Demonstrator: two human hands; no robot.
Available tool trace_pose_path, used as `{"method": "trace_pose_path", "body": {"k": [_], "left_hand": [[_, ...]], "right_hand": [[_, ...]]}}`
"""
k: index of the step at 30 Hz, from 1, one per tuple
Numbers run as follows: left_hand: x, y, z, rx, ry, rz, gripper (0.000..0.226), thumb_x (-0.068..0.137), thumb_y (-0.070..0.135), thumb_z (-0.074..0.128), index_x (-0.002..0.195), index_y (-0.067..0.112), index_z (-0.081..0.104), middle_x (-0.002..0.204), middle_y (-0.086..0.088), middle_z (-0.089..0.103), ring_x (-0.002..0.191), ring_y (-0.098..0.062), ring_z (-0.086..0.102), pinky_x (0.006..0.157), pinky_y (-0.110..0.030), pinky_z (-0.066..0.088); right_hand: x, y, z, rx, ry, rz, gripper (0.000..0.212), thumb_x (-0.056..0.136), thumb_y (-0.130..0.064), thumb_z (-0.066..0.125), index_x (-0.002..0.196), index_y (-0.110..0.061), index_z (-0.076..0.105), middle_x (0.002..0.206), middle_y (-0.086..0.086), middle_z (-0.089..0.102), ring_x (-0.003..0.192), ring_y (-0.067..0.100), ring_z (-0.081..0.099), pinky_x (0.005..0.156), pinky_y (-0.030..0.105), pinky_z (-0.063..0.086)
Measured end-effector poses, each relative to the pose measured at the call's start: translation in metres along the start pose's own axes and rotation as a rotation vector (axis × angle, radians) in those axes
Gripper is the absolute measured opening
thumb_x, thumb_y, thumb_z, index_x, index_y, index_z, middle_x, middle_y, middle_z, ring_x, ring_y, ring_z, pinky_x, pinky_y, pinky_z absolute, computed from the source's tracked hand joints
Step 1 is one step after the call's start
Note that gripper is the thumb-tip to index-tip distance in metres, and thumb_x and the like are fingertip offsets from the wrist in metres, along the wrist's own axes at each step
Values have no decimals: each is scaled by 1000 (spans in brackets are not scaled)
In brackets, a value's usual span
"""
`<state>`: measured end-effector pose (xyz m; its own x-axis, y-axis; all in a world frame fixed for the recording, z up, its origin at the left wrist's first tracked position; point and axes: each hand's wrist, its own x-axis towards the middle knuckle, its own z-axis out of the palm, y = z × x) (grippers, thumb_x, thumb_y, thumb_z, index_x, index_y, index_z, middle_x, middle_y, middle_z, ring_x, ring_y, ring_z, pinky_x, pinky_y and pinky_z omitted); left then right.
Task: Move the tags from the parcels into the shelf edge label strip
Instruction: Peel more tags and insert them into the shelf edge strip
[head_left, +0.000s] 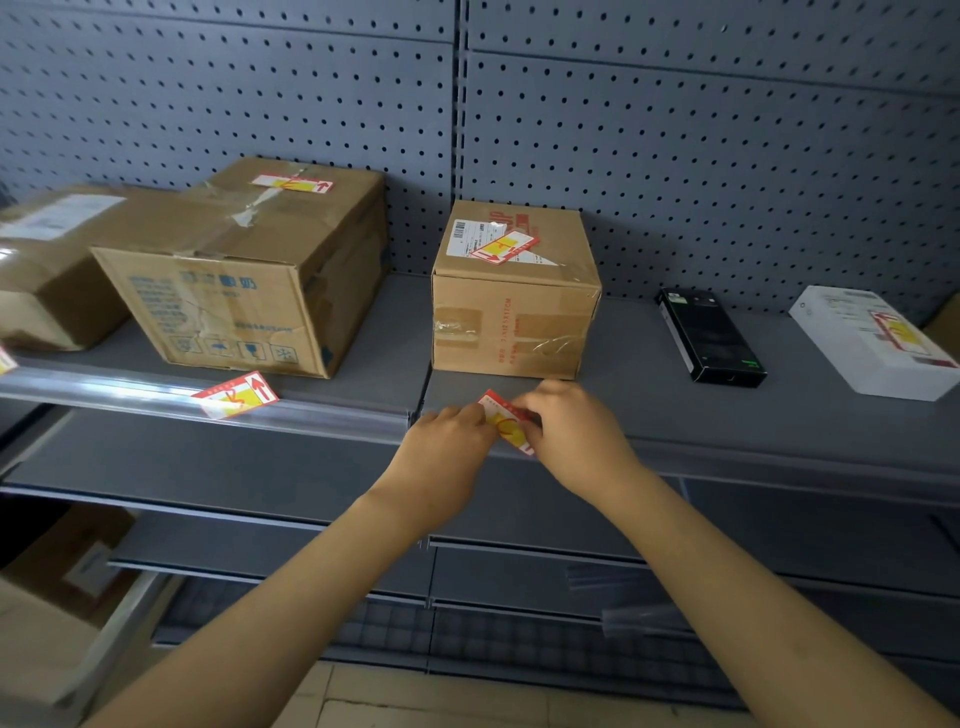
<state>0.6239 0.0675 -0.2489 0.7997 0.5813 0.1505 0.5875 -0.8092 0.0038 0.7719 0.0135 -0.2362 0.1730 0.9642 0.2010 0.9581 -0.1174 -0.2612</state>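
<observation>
Both hands (511, 441) pinch tag (506, 423) at shelf edge (779, 452)

A single wide-angle head-worn camera is looking forward and down at a grey metal shelf (727, 415), standing close enough that both bare forearms are reaching in from the bottom edge toward the frame's centre. It is facing a grey perforated back panel (675, 156) filling the upper half, while lower shelves are showing along the bottom. Straight lines are bowing near the edges.

Six tags (506, 422), three cardboard parcels (514, 291), two flat boxes (710, 336) — two hands (447, 452).
</observation>
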Motion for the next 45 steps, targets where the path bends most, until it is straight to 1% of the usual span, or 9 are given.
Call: {"method": "trace_pose_path", "body": {"k": [4, 9, 15, 18, 21, 27, 33, 40, 45], "left_hand": [[-2, -4, -5, -51, -20, -9, 41, 84, 3, 52, 121, 19, 58, 121, -3, 59, 108, -24, 57, 89, -33, 43], [2, -9, -23, -58, 19, -27, 36, 88, 8, 53, 121, 23, 59, 116, 1, 62, 103, -22, 60, 87, -30, 44], [29, 8, -53, -60, 83, 5, 35, 86, 13, 57, 117, 27, 60, 114, 4, 64, 101, -23, 61, 84, -34, 51], [49, 29, -61, -46, 51, 45, 30, 85, 14, 56, 113, 23, 60, 112, 0, 65, 98, -25, 63, 79, -34, 53], [70, 57, -68, -36, 15, 97, 28, 84, 22, 57, 112, 21, 58, 114, -3, 64, 102, -30, 62, 81, -36, 51], [117, 133, -68, -9, 29, 283, 33, 87, 28, 58, 120, 22, 55, 120, -4, 59, 110, -26, 57, 88, -37, 46], [173, 209, -55, -72, 0, 359, 35, 89, 33, 56, 121, 21, 57, 120, -2, 60, 109, -23, 57, 91, -37, 46], [242, 273, -51, -24, -3, 330, 36, 92, 33, 53, 125, 22, 55, 127, -2, 59, 115, -22, 55, 97, -36, 43], [292, 287, -46, -23, 7, 276, 34, 91, 32, 54, 124, 22, 56, 123, -1, 60, 108, -21, 59, 92, -35, 46]], "right_hand": [[0, -1, -1, -30, -15, 16, 22, 90, -17, 58, 110, -17, 68, 101, 8, 63, 95, 27, 57, 74, 41, 51], [-8, 2, -14, -99, -35, 28, 46, 87, -19, 64, 132, -18, 52, 125, 7, 59, 115, 27, 52, 92, 41, 46], [-29, 19, -44, -31, -50, 136, 42, 88, -22, 65, 128, -17, 55, 126, 6, 59, 118, 26, 51, 95, 41, 47], [-42, 35, -58, 10, -28, 217, 39, 88, -22, 65, 126, -16, 57, 125, 8, 59, 117, 25, 52, 95, 40, 47], [-58, 55, -73, 19, 3, 280, 38, 89, -24, 64, 125, -16, 57, 126, 8, 58, 117, 25, 52, 95, 39, 47], [-87, 113, -111, -8, 100, 405, 32, 88, -22, 62, 120, -16, 60, 120, 10, 60, 111, 30, 54, 87, 40, 51], [-111, 195, -147, -62, 118, 491, 26, 90, -22, 59, 115, -18, 63, 117, 9, 60, 109, 29, 54, 85, 38, 51], [-115, 291, -184, -72, 130, 518, 27, 90, -21, 60, 117, -17, 63, 130, 9, 57, 114, 28, 55, 89, 39, 51], [-80, 344, -195, -40, 157, 511, 27, 90, -22, 59, 117, -18, 63, 125, 6, 60, 112, 24, 54, 86, 36, 50]]}}
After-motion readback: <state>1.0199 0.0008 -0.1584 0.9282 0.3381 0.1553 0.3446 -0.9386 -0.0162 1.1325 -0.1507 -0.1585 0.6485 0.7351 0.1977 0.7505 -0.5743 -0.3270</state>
